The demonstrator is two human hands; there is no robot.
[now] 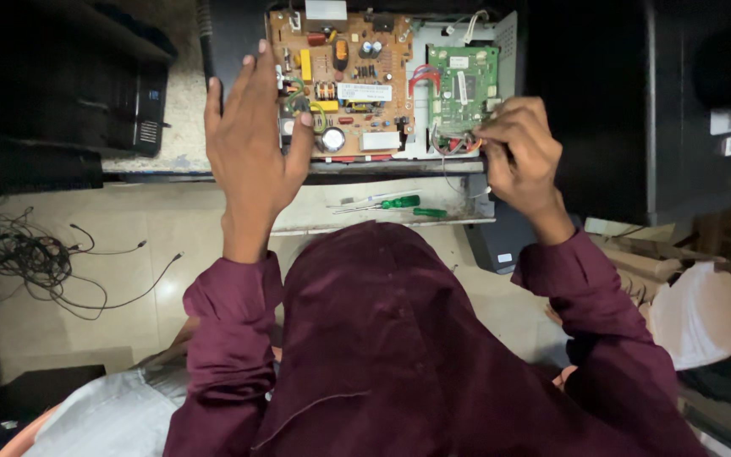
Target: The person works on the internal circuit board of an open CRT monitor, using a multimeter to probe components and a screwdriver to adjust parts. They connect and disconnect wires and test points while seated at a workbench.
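Observation:
An opened device lies ahead with a brown circuit board [349, 76] on the left and a small green circuit board [464, 80] on the right in a grey metal frame [420, 127]. My left hand [247, 144] rests flat, fingers spread, on the left edge of the brown board. My right hand [522, 152] is closed around a bundle of thin wires [454, 142] just below the green board. Both arms wear maroon sleeves.
Two green-handled screwdrivers [395, 203] lie on a ledge below the device. A tangle of black cables [44, 258] lies on the floor at left. Dark equipment cases [129, 93] stand left and right. Cardboard and white plastic [695, 309] sit at lower right.

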